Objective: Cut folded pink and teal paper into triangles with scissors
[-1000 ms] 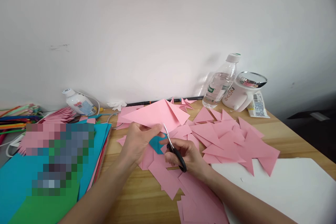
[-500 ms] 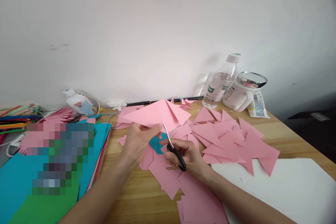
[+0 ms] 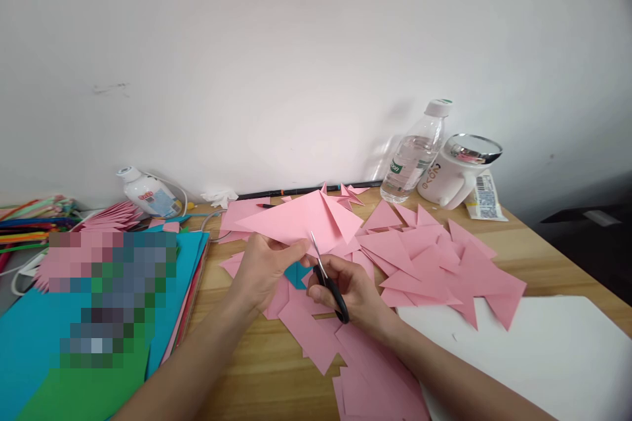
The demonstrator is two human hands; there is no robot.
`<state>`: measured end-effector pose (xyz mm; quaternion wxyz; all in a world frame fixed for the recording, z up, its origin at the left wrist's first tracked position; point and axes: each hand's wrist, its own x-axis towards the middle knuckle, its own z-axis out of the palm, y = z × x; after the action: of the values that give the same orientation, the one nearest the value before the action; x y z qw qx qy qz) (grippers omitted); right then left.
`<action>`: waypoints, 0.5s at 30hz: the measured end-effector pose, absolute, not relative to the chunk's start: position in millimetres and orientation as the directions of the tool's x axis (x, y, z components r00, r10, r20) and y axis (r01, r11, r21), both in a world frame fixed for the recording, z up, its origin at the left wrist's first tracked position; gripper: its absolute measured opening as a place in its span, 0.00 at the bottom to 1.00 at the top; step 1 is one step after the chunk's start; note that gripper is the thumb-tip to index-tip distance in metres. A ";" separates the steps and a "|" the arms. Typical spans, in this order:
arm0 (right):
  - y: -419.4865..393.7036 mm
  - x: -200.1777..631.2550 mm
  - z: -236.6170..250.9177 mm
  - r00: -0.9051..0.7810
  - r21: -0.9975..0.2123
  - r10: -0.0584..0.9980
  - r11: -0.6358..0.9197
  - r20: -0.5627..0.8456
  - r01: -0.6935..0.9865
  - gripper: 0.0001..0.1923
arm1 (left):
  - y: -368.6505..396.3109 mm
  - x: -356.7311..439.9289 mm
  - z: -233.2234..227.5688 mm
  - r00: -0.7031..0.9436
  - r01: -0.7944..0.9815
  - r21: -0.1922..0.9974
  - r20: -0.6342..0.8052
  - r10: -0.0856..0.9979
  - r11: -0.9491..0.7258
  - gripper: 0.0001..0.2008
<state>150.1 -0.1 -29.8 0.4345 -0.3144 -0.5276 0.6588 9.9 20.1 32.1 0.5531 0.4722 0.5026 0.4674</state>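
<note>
My left hand [image 3: 264,270] pinches the near edge of a folded pink paper sheet [image 3: 301,218] and holds it above the wooden table [image 3: 257,362]. My right hand [image 3: 353,293] grips black-handled scissors [image 3: 328,283]; their blades point up and touch the sheet's near edge just right of my left thumb. A small blue paper piece [image 3: 296,273] lies on the table between my hands. Several pink paper triangles [image 3: 434,263] are scattered to the right and under my wrists.
A stack of blue and green paper [image 3: 99,342] lies at left, partly blurred. Behind it are coloured sticks [image 3: 29,220] and a white glue bottle [image 3: 145,192]. A water bottle [image 3: 415,154], a white mug [image 3: 457,174] and a white board [image 3: 533,355] stand at right.
The scissors have shifted slightly right and up into the sheet's edge. My left hand has moved a little toward them, and the sheet has tilted slightly.
</note>
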 end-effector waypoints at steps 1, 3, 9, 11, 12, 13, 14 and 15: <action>0.2 150.4 -28.9 -0.424 -0.969 0.904 -0.059 0.050 -0.239 0.12 | 19.6 10.2 31.4 0.071 -0.040 0.992 -0.119 0.990 0.122 0.03; 0.4 150.7 -27.7 -0.421 -0.971 0.905 -0.049 0.057 -0.236 0.12 | 18.9 10.3 30.0 0.088 -0.041 0.992 -0.119 0.989 0.123 0.04; -0.3 149.8 -25.3 -0.418 -0.961 0.907 -0.063 0.058 -0.269 0.13 | 18.4 10.8 30.2 0.100 -0.046 0.992 -0.111 0.989 0.116 0.03; -0.3 149.6 -24.3 -0.418 -0.959 0.906 -0.063 0.060 -0.275 0.13 | 18.7 11.4 31.6 0.098 -0.046 0.992 -0.112 0.989 0.117 0.02; -0.3 149.5 -24.0 -0.416 -0.959 0.907 -0.063 0.061 -0.276 0.13 | 18.8 11.6 32.3 0.095 -0.045 0.992 -0.111 0.989 0.115 0.01; -0.4 149.5 -24.0 -0.415 -0.959 0.908 -0.063 0.060 -0.277 0.13 | 19.0 11.8 32.9 0.093 -0.043 0.993 -0.110 0.990 0.114 0.01; -0.5 149.4 -24.3 -0.414 -0.959 0.908 -0.064 0.059 -0.278 0.13 | 19.1 11.9 33.3 0.093 -0.040 0.993 -0.109 0.990 0.113 0.01; -0.7 149.4 -24.9 -0.414 -0.958 0.908 -0.065 0.059 -0.279 0.13 | 19.2 12.0 33.6 0.094 -0.037 0.993 -0.108 0.990 0.112 0.01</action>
<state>149.4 -0.7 -24.9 0.4478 -0.3043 -0.5168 0.6631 12.0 19.2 33.6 0.5597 0.4835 0.4927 0.4584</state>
